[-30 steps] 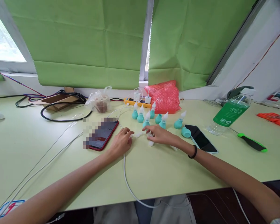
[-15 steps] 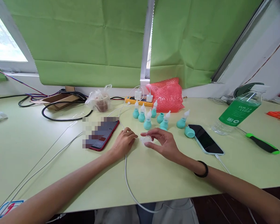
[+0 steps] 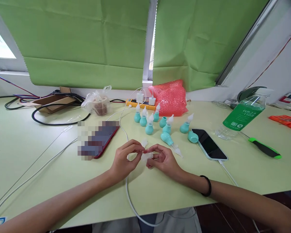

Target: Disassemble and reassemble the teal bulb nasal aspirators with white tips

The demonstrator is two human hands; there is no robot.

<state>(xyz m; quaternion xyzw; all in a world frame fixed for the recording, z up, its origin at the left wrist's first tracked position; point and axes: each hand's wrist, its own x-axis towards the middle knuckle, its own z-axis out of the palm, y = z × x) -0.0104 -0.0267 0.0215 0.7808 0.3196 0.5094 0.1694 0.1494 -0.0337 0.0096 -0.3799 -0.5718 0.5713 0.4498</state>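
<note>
My right hand (image 3: 163, 160) is closed around a clear plastic piece (image 3: 147, 156), short and tube-like, held just above the table. My left hand (image 3: 128, 157) meets it from the other side, thumb and forefinger pinched at its end; what lies between those fingertips is too small to make out. Just behind the fingers is a translucent nozzle tip (image 3: 144, 142). Beyond my right hand, a teal bulb aspirator (image 3: 167, 138) lies on its side, its clear nozzle pointing toward me. Several more teal bulbs with nozzles (image 3: 149, 128) stand further back.
An open teal bulb (image 3: 192, 137) touches a charging phone (image 3: 210, 144) at right. A red-edged phone (image 3: 104, 139) lies left. Farther out are a water bottle (image 3: 243, 115), a screwdriver (image 3: 264, 148), pink bubble wrap (image 3: 171, 100) and a power strip (image 3: 142, 105). A white cable (image 3: 129, 194) crosses the table.
My left hand has lifted from the table and come up to the clear piece in a pinch. My right hand has turned, showing the aspirator lying behind it. The view has shifted slightly.
</note>
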